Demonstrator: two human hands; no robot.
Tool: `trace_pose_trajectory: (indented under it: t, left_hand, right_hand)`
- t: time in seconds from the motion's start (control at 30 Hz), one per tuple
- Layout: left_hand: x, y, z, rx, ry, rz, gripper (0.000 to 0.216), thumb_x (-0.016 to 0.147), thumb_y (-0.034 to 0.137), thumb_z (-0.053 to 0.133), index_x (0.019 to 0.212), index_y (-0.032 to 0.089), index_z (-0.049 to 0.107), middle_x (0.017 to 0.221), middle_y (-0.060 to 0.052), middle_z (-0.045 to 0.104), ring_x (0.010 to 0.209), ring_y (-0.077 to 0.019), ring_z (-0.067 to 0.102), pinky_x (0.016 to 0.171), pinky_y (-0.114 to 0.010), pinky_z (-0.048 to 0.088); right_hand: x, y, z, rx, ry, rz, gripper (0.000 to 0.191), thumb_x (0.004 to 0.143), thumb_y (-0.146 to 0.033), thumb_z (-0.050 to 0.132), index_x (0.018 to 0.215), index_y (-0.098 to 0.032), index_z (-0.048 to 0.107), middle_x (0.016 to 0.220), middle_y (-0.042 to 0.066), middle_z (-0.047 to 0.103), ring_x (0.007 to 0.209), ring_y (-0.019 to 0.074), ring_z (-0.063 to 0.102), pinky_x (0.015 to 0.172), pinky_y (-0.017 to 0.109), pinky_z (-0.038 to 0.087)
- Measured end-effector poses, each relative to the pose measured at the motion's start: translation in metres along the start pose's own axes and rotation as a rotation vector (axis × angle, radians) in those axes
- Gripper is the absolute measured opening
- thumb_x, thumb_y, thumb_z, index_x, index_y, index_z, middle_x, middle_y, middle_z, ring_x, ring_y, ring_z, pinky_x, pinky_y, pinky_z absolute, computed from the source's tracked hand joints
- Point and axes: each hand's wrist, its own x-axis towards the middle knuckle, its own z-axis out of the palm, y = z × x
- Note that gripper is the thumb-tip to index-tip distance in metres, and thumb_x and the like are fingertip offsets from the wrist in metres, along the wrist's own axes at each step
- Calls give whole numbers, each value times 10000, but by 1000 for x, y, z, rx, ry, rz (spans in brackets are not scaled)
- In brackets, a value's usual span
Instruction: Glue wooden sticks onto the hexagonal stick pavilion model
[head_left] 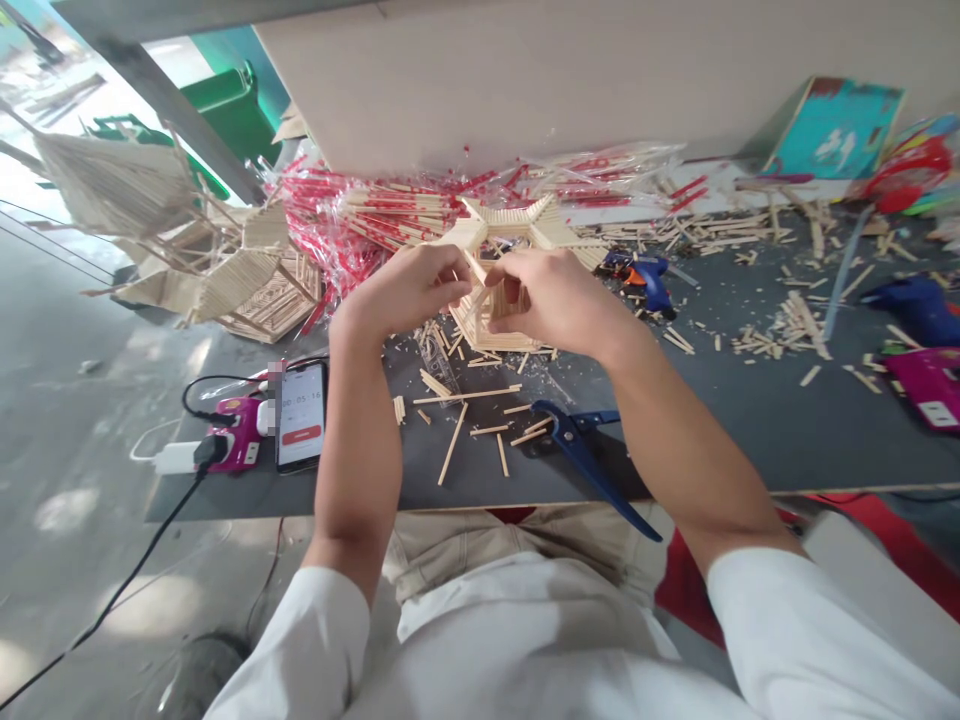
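A small model built of pale wooden sticks [514,228], with a star-shaped, flaring top, stands near the back of the dark table. My left hand [424,285] is at its left front, fingers curled and thumb against them. From the right, my right hand [551,290] reaches to its front with bent, closed fingers. Between the two sets of fingertips shows a short pale strip [477,268]; whether it is loose or part of the model I cannot tell. Both hands partly hide the model's walls. Nearer me lie loose sticks [454,445] and a blue-handled cutter [592,465].
Red-and-clear bags of sticks [360,215] line the back. A larger stick model [225,270] stands left. A phone [301,415] and purple power strip [244,435] lie at left front. Blue glue guns [652,283] and another power strip [926,385] are right, among stick scraps.
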Motion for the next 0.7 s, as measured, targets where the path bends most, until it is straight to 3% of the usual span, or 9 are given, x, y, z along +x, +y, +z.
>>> trace_pose_trajectory:
  t: [0.17,0.33,0.53,0.7]
  left_hand:
    - [-2,1,-1,1,-24,-4,213,940,336,595,1026,179,710,862,-33,740,756,-145,640,690,-274,455]
    - [-2,4,-1,37,-37,-9,279,970,432,590,1036,195,723,799,-23,724,742,-153,643,692,-276,457]
    - [-5,19,-2,123,-74,-46,281,958,445,637,1062,197,720,885,-42,733,844,-185,669,781,-298,482]
    - [-9,29,-2,176,-139,-85,364,930,466,674,1172,194,681,932,-53,736,876,-208,676,806,-317,491]
  right_hand:
    - [-2,0,-7,33,-13,4,345,848,-283,806,1166,-164,746,966,74,735,860,226,668,820,390,491]
    - [-2,1,-8,29,87,49,214,979,-258,625,1112,-169,767,1025,104,757,938,241,680,887,411,490]
    - [4,3,1,21,149,73,258,974,-367,658,1126,-188,763,1012,108,759,954,274,694,902,441,514]
    - [8,7,8,17,209,106,283,950,-338,681,1182,-189,745,949,83,752,908,265,696,911,443,525]
